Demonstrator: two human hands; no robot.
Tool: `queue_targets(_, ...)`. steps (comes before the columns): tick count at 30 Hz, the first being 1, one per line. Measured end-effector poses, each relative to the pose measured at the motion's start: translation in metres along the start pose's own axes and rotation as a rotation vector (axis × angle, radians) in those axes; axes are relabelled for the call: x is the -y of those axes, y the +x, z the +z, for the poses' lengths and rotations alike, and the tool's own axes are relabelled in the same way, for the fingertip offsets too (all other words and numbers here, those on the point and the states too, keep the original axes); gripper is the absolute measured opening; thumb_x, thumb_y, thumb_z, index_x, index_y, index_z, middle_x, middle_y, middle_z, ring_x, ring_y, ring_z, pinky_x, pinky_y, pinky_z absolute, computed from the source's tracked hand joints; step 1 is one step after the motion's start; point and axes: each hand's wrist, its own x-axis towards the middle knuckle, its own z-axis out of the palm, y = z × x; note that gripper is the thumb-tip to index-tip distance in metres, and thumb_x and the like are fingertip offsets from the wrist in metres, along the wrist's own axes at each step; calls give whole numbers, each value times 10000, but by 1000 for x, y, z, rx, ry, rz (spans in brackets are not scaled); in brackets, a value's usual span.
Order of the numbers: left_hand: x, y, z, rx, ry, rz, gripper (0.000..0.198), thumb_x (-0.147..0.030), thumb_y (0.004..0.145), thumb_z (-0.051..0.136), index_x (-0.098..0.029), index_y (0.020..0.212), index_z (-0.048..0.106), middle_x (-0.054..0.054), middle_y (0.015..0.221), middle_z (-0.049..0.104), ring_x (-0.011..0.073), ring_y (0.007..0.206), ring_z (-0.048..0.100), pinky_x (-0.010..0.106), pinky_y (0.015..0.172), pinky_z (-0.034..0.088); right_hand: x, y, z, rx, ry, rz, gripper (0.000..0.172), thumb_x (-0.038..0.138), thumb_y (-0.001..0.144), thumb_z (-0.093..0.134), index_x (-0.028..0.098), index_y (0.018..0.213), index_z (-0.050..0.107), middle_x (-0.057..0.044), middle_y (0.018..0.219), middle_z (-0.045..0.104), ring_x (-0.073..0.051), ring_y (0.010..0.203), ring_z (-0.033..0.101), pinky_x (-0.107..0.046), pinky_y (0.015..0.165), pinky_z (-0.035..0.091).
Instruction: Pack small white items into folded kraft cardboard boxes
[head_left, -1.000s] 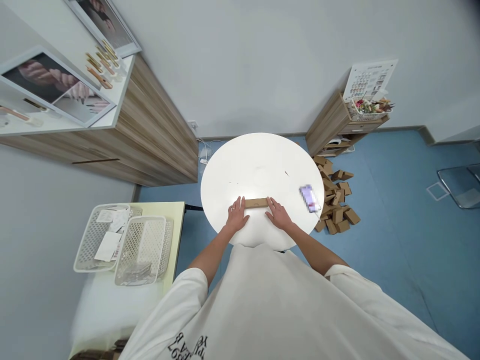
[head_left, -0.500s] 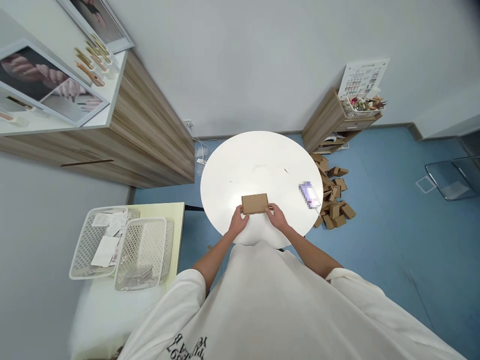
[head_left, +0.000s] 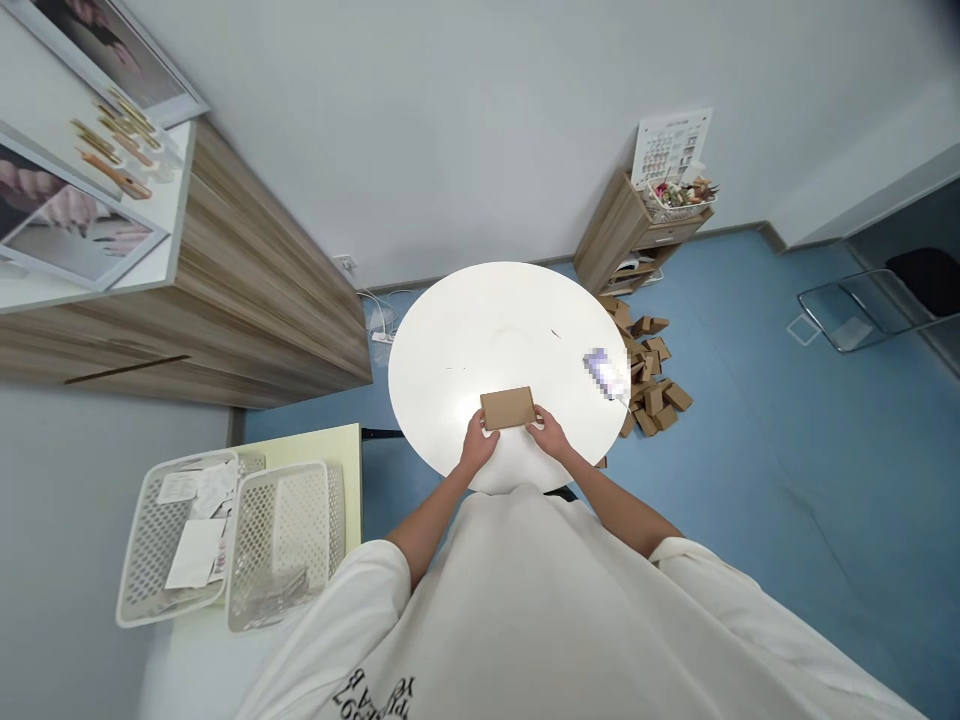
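Observation:
A small brown cardboard box (head_left: 508, 409), its top closed, is held between my two hands over the near part of the round white table (head_left: 480, 310). My left hand (head_left: 478, 441) grips the box's left end, thumb along the near edge. At the opposite end, my right hand (head_left: 548, 434) closes on the right side in the same way. The fingers on the far and under sides are partly hidden by the box. Whether the box rests on the tabletop or is slightly raised I cannot tell.
A blurred-out phone-like object (head_left: 606, 374) with a cable lies at the table's right. Several cardboard boxes (head_left: 656, 395) are heaped on the floor beyond. White baskets (head_left: 326, 530) with papers and packets stand at left, below a wooden cabinet (head_left: 270, 260). A small shelf (head_left: 611, 220) stands against the wall.
My view has turned toward the right, so the room's furniture appears shifted left. Both hands keep hold of the cardboard box in nearly the same place.

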Motion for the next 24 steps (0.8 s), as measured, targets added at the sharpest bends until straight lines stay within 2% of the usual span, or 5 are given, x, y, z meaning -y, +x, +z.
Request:
queue_targets(5, -20, -2, 17, 5, 21, 42, 670, -223, 814, 627, -235, 1434, 372, 139, 1507, 426, 270, 1301, 521, 417, 1020, 467, -1, -6, -22, -74, 44, -24, 598, 370, 843, 592, 283, 1427, 500, -79, 1412, 560, -275, 1192, 605, -431, 959, 538)
queue_targets(9, -43, 2, 51, 4, 45, 86, 650, -237, 824, 625, -251, 1428, 385, 127, 1506, 418, 266, 1314, 505, 417, 1031, 461, -16, -8, -59, -144, 86, -56, 580, 376, 843, 583, 275, 1412, 519, -85, 1423, 547, -271, 1208, 589, -421, 962, 530)
queue_targets(13, -73, 6, 108, 45, 72, 130, 642, -246, 829, 621, -255, 1430, 396, 123, 1510, 409, 262, 1311, 508, 416, 1026, 464, -48, -12, -116, -231, 67, -107, 578, 402, 852, 559, 262, 1411, 519, -86, 1410, 550, -268, 1202, 569, -436, 986, 506)
queue_targets(20, -133, -7, 231, 91, 140, 245, 639, -222, 811, 631, -280, 1422, 452, 86, 1471, 479, 257, 1196, 572, 453, 1042, 456, -117, -35, -228, -375, 67, -126, 548, 462, 881, 522, 225, 1373, 558, -132, 1385, 538, -250, 1009, 613, -434, 936, 526)
queue_targets(24, -162, -14, 293, 175, 115, 318, 647, -220, 825, 612, -290, 1447, 450, 86, 1517, 416, 219, 1059, 623, 398, 939, 530, -150, -50, -279, -434, 110, -92, 559, 489, 906, 510, 206, 1387, 547, -166, 1398, 498, -242, 986, 633, -412, 924, 547)
